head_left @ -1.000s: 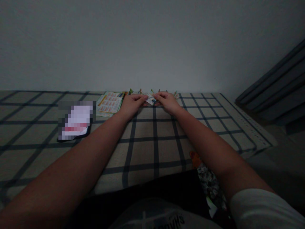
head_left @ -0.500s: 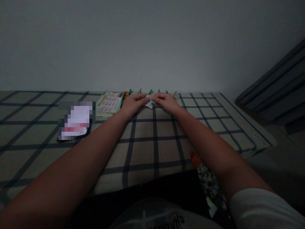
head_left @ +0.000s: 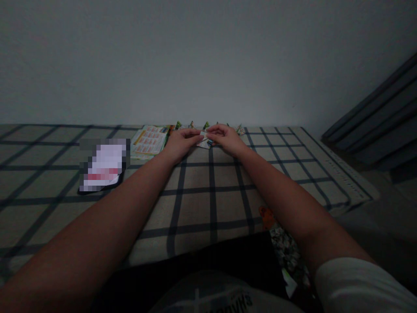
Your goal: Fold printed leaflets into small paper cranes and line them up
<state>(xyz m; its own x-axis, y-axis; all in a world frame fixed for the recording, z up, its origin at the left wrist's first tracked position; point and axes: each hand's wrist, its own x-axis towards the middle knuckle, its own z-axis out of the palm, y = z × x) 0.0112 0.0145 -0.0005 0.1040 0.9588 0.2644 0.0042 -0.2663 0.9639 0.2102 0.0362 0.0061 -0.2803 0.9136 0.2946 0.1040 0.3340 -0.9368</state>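
Between my two hands is a small folded piece of printed paper [head_left: 205, 142], whitish with dark print. My left hand [head_left: 180, 141] pinches its left side between thumb and fingers. On the other side my right hand [head_left: 226, 137] grips it the same way, fingertips close to those of the left. Behind the hands, along the wall, stands a row of several small folded paper pieces [head_left: 206, 125] with green and white tips; the hands partly hide them. Left of my left hand lies a stack of printed paper sheets [head_left: 150, 140] with a calendar-like grid.
A phone [head_left: 107, 163] with a lit, blurred screen lies at left on the checked cloth [head_left: 208, 195]. The wall [head_left: 208, 61] rises right behind the papers. A dark curtain [head_left: 384, 121] hangs at right. Near my lap is an orange and patterned thing [head_left: 267, 217].
The right fingers have lifted slightly, and the folded paper has turned a little and shows more of its face. The left hand has barely moved.
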